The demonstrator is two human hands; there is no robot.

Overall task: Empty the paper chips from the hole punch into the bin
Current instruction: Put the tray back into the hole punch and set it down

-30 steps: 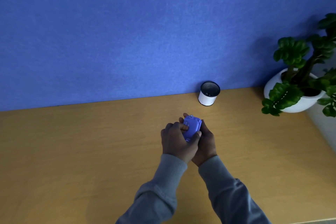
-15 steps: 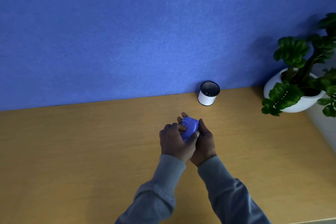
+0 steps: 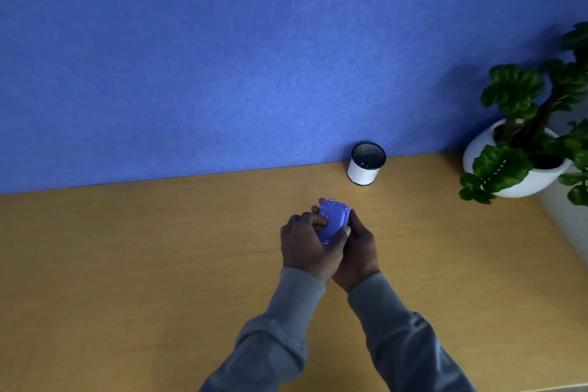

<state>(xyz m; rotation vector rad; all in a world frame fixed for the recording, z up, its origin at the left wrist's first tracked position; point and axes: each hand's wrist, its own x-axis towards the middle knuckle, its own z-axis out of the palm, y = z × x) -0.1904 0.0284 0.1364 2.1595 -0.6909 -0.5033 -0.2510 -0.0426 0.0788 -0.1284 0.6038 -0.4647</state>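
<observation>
A small blue hole punch point(image 3: 333, 219) is held over the wooden desk point(image 3: 127, 264) between both hands. My left hand point(image 3: 305, 245) wraps its left side, fingers curled over the top and thumb across the front. Under and to the right of it, my right hand point(image 3: 359, 248) cups the punch. Its underside is hidden by my hands. The bin point(image 3: 366, 164), a small white cylinder with a dark mesh inside, stands upright at the back of the desk against the blue wall, beyond and slightly right of the punch. A few pale specks lie inside it.
A potted green plant in a white bowl-shaped pot point(image 3: 521, 165) sits at the right back corner of the desk. A blue felt partition point(image 3: 254, 57) closes off the far edge. The desk's right edge runs down past the pot.
The hands and punch stay in nearly the same spot; the punch has tilted slightly and the left fingers have shifted their hold on its top.
</observation>
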